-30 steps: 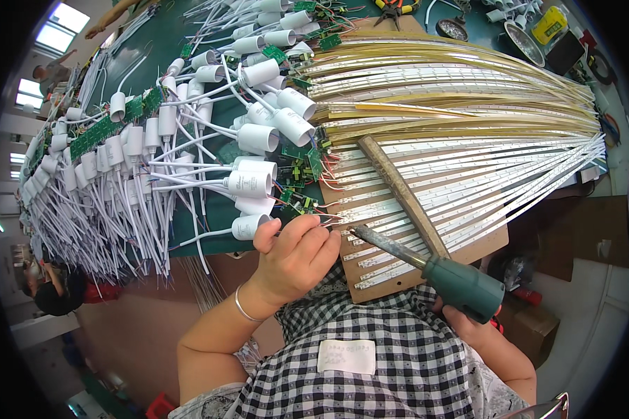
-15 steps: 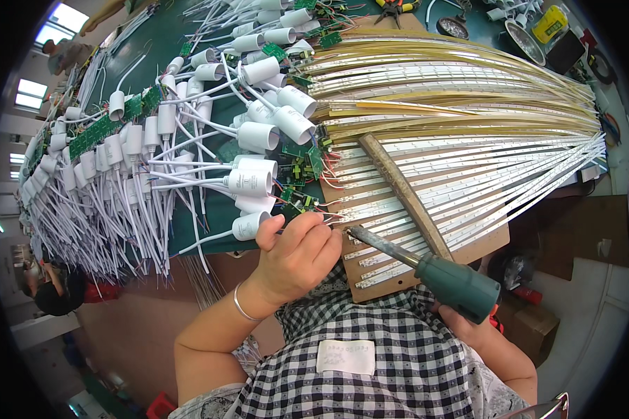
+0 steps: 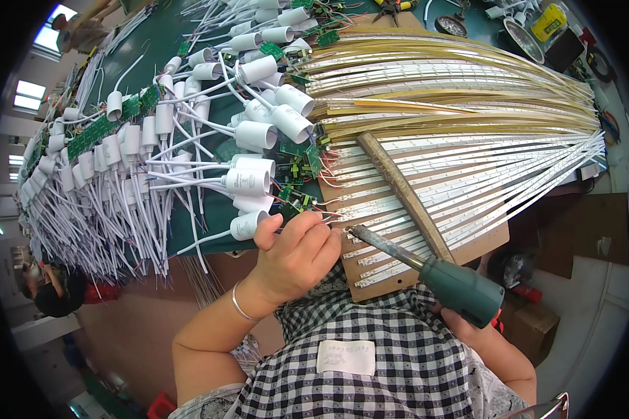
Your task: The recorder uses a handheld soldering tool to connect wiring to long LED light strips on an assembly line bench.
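My left hand [image 3: 295, 255] is closed, its fingers curled in a pinch at the left edge of a brown board [image 3: 391, 285]. Whatever lies between its fingertips is hidden. My right hand [image 3: 460, 328], partly covered, grips a soldering iron [image 3: 461, 290] by its green handle. The iron's tip rests close to my left fingertips, at the ends of white LED strips [image 3: 381, 271]. Just above my left hand, thin wires run from a green circuit board [image 3: 297, 201] to the strips. A white lamp socket [image 3: 246, 227] sits beside my left fingers.
A wooden bar [image 3: 405, 195] lies across the strips. Many sockets with white cables [image 3: 129, 150] crowd the green table at left. Pliers [image 3: 391, 8], a round metal dish [image 3: 523, 40] and a yellow bottle [image 3: 548, 24] stand at the back. Another person [image 3: 77, 35] is at far left.
The soldering iron's handle has shifted slightly right and down, its tip still near my left fingers. My left hand stays almost in place. The person at the upper left has moved.
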Tool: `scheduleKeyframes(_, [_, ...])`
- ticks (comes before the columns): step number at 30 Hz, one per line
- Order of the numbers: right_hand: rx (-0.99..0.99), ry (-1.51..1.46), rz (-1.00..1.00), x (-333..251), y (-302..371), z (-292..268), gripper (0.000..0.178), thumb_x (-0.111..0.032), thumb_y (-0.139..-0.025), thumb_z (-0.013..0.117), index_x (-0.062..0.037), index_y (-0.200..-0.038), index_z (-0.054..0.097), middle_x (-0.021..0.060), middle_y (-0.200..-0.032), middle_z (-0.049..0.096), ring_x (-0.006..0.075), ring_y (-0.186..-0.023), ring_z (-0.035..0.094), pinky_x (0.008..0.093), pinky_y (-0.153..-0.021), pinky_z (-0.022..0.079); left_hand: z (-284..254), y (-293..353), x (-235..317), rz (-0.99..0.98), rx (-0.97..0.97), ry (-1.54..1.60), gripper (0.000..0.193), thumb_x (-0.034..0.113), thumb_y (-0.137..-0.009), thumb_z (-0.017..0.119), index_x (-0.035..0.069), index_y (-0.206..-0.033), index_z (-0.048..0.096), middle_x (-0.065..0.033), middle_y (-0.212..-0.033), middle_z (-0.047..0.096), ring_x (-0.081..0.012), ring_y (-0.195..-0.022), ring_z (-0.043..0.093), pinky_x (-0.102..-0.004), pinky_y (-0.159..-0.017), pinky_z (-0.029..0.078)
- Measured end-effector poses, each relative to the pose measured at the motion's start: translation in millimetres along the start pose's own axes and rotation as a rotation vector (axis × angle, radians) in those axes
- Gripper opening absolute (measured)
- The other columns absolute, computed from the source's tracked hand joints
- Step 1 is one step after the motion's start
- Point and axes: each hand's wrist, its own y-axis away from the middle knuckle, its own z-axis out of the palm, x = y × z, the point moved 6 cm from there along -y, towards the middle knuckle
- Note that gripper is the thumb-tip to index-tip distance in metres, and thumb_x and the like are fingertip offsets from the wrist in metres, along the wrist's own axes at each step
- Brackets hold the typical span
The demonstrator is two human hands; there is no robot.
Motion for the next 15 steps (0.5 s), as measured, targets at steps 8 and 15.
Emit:
scheduleKeyframes(8, [-0.005,-0.038,0.046,-3.2,-2.6,0.3,0.031,-0.007,-0.076,0.065,-0.0018,-0.106,0.065,0.0154,-0.109,0.066,0.0331,-0.101,0.062,0.0405,-0.089,0.048,0.2,0.1,0.6,-0.002,-0.002,-0.007,0.010,0.015,-0.074,0.063,0.016,-0.083,0.069,0.0052,-0.085,0.059,-0.0143,-0.096,0.057,-0.0413,-0.099,0.021])
scheduleKeyframes(15, [-0.016,-0.020,0.027,-4.9,-1.6,-1.0,0.031,-0.009,-0.077,0.065,-0.0009,-0.106,0.065,0.0161,-0.109,0.065,0.0337,-0.101,0.062,0.0405,-0.089,0.048,0.2,-0.1,0.4,-0.001,-0.005,-0.004,0.011,0.014,-0.073,0.063,0.016,-0.083,0.069,0.0050,-0.085,0.059,-0.0143,-0.096,0.057,-0.0415,-0.098,0.021])
